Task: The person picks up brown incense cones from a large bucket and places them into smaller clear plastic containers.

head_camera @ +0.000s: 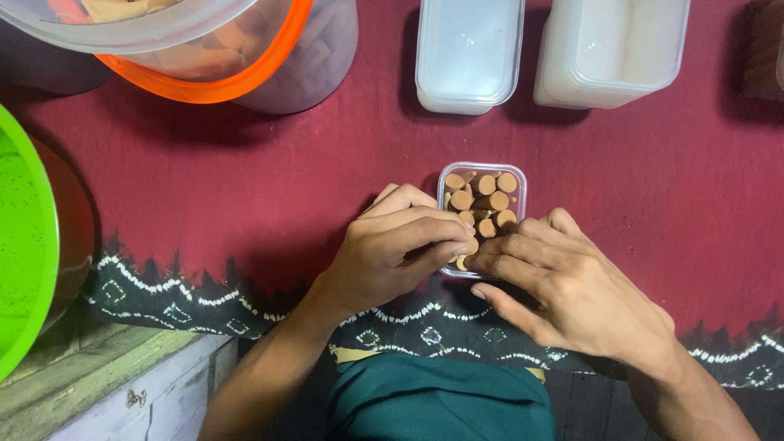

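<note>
A small clear plastic box (pixel 481 169) stands on the dark red cloth (pixel 245 180) in the middle of the view. It holds several short brown cylinder-shaped pieces (pixel 487 200) packed upright and on their sides. My left hand (pixel 392 249) curls against the box's near left side, fingertips on the pieces at its near end. My right hand (pixel 563 282) comes in from the right, fingers laid over the box's near edge and touching the same pieces. The near end of the box is hidden under my fingers.
Two larger whitish lidded plastic containers (pixel 469 53) (pixel 612 49) stand at the back. An orange-rimmed clear tub (pixel 237 57) with brown pieces sits at the back left. A green basin (pixel 24 245) is at the far left. A wooden edge (pixel 122 384) lies below left.
</note>
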